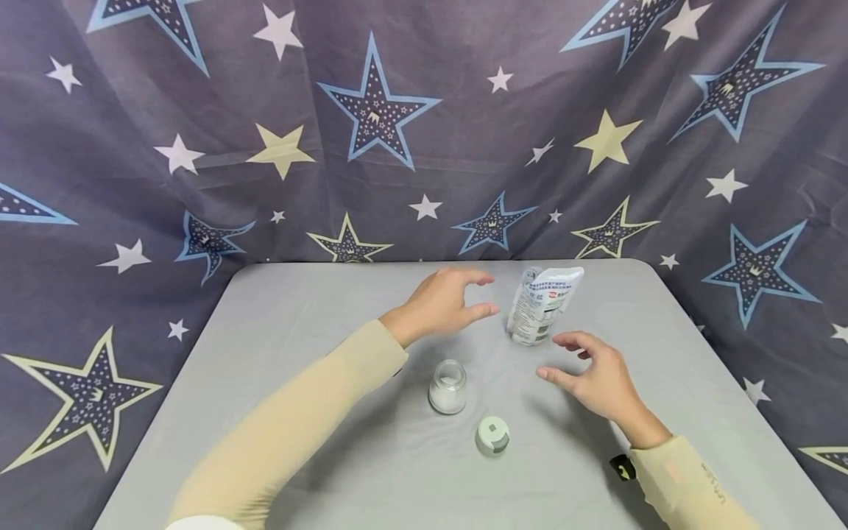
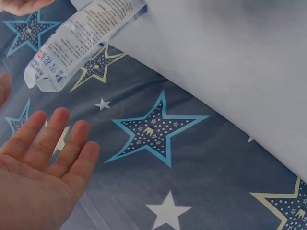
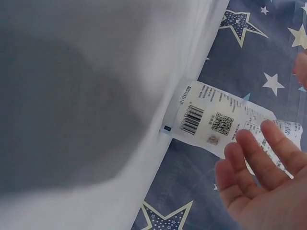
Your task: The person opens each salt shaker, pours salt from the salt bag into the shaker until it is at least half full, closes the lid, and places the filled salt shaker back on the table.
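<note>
Left hand (image 1: 440, 302) seen at 12 o'clock from jar, thumb and fingers spread wide, nothing held. Open glass jar (image 1: 447, 397), part-filled with white contents, set upright on grey table (image 1: 318, 298). Pale green cap (image 1: 492, 434) placed between 4 and 5 o'clock from jar. Printed white pouch (image 1: 538, 309) stood upright at 2 o'clock from jar, flanked by both hands. Right hand (image 1: 599, 375) held between 4 and 5 o'clock from pouch, fingers parted from thumb, nothing gripped. Scene backed by star-patterned cloth (image 1: 457, 51).

Pouch (image 1: 538, 309) in head, closer wrist views
</note>
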Demonstrator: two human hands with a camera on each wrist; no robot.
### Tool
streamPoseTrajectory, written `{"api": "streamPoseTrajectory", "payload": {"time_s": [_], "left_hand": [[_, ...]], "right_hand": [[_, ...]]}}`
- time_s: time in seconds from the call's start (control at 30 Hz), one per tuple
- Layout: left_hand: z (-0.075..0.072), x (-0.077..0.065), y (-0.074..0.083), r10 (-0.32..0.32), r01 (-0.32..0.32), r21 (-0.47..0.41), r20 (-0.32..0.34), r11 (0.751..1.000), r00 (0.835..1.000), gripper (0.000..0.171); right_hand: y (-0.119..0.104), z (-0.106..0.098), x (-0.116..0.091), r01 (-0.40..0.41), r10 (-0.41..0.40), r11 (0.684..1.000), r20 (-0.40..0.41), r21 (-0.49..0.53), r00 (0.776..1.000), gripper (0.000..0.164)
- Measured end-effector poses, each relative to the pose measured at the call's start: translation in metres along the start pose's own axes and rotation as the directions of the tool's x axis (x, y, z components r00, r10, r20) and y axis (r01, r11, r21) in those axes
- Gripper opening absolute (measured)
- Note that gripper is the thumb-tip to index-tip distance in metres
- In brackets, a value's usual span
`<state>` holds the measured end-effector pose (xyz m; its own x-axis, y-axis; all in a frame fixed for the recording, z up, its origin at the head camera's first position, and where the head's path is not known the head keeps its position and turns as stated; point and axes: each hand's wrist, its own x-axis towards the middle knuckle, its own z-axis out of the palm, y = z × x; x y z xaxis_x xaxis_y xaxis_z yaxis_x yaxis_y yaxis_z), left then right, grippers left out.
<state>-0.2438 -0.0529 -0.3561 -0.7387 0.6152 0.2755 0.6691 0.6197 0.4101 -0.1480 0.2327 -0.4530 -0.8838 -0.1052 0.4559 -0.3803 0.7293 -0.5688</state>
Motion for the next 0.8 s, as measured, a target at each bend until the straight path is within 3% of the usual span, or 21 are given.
{"api": "streamPoseTrajectory", "payload": {"time_s": [0.43,0.8], "left_hand": [[0.001,0.025,0.013,0.012,-0.013,0.048,0.025,0.999,1.000,0.056],[0.009,0.047,0.026,0.036,-0.038,0.058,0.042,0.998,0.998,0.060]], "right_hand": [[0.008,-0.002,0.012,-0.112,0.113,0.993,-0.041,0.021,0.993,0.067],[0.013,0.002,0.021,-0.168,0.169,0.984,-0.011,0.056,0.986,0.074]]}}
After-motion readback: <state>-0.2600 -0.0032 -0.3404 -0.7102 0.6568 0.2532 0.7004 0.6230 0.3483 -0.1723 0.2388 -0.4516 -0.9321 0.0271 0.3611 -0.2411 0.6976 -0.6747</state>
